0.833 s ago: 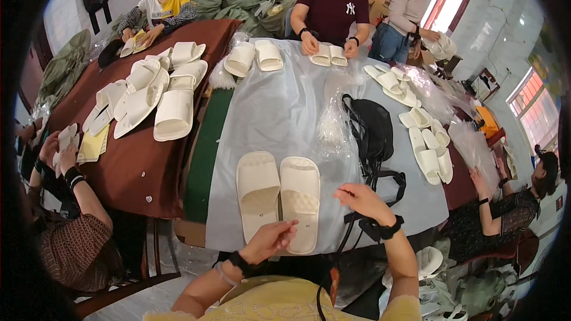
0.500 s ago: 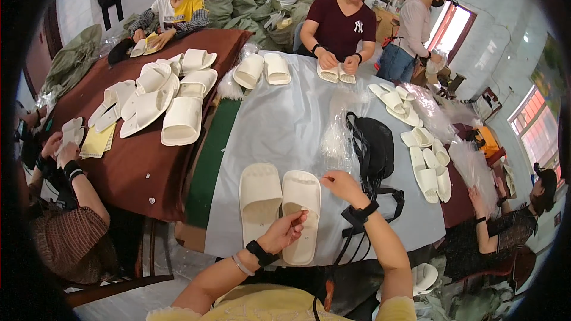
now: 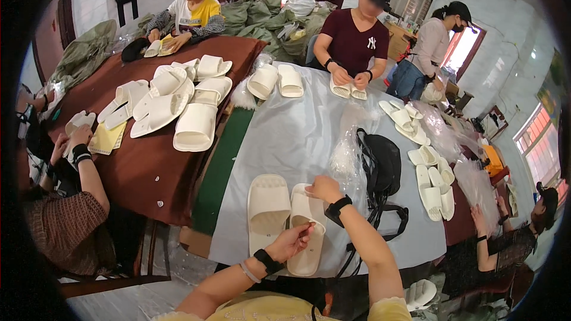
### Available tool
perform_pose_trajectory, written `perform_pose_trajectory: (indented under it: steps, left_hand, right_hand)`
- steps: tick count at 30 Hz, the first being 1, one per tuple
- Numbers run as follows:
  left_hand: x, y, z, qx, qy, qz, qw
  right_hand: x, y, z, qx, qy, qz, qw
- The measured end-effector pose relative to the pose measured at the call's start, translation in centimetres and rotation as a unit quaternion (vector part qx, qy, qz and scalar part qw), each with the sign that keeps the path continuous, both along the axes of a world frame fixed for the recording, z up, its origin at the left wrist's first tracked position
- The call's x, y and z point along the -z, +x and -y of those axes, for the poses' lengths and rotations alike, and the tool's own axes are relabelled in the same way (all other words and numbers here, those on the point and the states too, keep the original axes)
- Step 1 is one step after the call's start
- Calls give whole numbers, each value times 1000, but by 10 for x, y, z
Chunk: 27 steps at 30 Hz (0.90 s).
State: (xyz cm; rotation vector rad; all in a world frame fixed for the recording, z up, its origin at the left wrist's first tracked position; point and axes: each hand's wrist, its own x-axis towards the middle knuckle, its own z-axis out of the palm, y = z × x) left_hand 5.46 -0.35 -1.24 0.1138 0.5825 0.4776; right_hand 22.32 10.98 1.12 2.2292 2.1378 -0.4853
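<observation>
Both hands [image 3: 294, 239] [image 3: 324, 188] now nearer, fingers seemingly pinching right slipper [image 3: 307, 235].

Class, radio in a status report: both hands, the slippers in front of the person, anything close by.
Left hand and right hand both on right slipper. Left slipper flat beside it, untouched. Black bag close on the right.

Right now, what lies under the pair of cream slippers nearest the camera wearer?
A pale grey table cover lies under the cream slippers. The left hand and right hand rest on the right slipper, hiding parts of it.
</observation>
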Motion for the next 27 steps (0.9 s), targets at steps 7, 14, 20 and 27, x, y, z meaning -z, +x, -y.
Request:
perform_pose_trajectory:
  steps: [7,14,20,27]
  left_hand:
    - [-4,1,1,-13,11,-32,999]
    - [-13,-4,13,-7,72,-60,996]
    - [-45,-46,43,-43,280,-179,942]
    - [-56,-86,39,-95,301,-42,948]
  right_hand:
    - [16,1,-4,-14,26,-105,994]
    - [19,8,-6,-10,30,-128,991]
    - [18,0,0,-86,66,-79,991]
    - [3,4,7,46,-46,-274,959]
